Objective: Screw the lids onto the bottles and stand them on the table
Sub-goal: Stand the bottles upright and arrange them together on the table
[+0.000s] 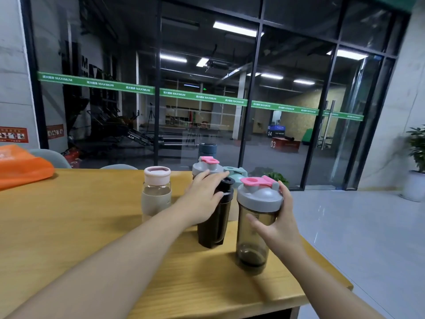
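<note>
A smoky shaker bottle [253, 240] with a grey and pink lid [259, 192] stands upright near the table's right edge. My right hand [278, 224] grips it just under the lid. A black bottle [213, 226] with a black lid stands to its left; my left hand [204, 196] lies over its top with fingers straight. Behind stand another grey and pink lidded shaker [207, 168], a mint lidded bottle [236, 174] and a dark blue bottle [207, 149]. A clear bottle with a pale pink lid [156, 192] stands at the left.
The wooden table [92, 226] ends close to the right of the smoky bottle. An orange bag [23, 168] lies at the far left of the table. Chair backs [50, 157] show behind the table. A glass wall fills the background, with a potted plant [417, 162] at right.
</note>
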### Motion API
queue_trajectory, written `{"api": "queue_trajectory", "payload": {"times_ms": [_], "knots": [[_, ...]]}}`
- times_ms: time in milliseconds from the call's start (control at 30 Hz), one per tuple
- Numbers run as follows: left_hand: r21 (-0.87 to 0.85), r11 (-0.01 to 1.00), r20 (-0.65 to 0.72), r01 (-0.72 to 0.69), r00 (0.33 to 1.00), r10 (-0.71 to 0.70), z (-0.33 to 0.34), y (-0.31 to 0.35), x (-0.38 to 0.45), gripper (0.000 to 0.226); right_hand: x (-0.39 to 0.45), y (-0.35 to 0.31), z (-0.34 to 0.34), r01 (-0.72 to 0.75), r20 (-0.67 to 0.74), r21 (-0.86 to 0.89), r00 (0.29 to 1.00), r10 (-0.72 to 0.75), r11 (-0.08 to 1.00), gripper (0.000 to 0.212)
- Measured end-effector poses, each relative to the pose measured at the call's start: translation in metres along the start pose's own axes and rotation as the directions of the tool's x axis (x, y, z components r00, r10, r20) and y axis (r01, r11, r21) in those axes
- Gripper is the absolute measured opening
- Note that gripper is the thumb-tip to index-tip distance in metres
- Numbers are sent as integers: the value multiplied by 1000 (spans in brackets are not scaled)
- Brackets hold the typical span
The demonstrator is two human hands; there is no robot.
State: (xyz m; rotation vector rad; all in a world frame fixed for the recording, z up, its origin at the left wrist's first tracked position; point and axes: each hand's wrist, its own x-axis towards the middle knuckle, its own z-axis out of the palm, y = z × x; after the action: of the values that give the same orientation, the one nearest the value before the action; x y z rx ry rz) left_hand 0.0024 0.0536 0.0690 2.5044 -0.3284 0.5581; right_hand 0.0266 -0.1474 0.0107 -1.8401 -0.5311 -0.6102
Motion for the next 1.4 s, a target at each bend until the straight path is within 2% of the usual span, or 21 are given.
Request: {"api": "queue_trajectory", "payload": {"times_ms": [133, 333, 600, 833, 1000, 1200, 1400], "knots": [[169, 983, -1, -74, 997, 75, 1, -4, 4, 50, 11, 9, 5, -17, -16, -26, 1000, 17, 1000, 96], [208, 971, 5, -115, 993, 116, -4, -12, 6, 56, 29, 17, 16, -29, -24, -82, 999, 27, 996, 100], [174, 981, 44, -84, 996, 77, -19, -27, 11, 62, 48, 24, 27, -70, -40, -72, 997, 67, 995, 101], [91, 991, -23, -98, 995, 100, -20, -34, 8, 45, 53, 28, 35, -64, -32, -65, 998, 61, 996, 100], [55, 991, -142, -124, 981, 131, -15, -31, 8, 23, 53, 28, 39, -66, -21, -87, 998, 64, 994, 103], [-14, 989, -301, -145, 944, 134, -13, -32, 11, 29, 52, 28, 37, -89, -3, -81, 996, 89, 993, 108], [-60, 985, -254, -161, 957, 141, -27, -38, 8, 18, 52, 26, 34, -117, 33, -31, 992, 118, 993, 113]]}}
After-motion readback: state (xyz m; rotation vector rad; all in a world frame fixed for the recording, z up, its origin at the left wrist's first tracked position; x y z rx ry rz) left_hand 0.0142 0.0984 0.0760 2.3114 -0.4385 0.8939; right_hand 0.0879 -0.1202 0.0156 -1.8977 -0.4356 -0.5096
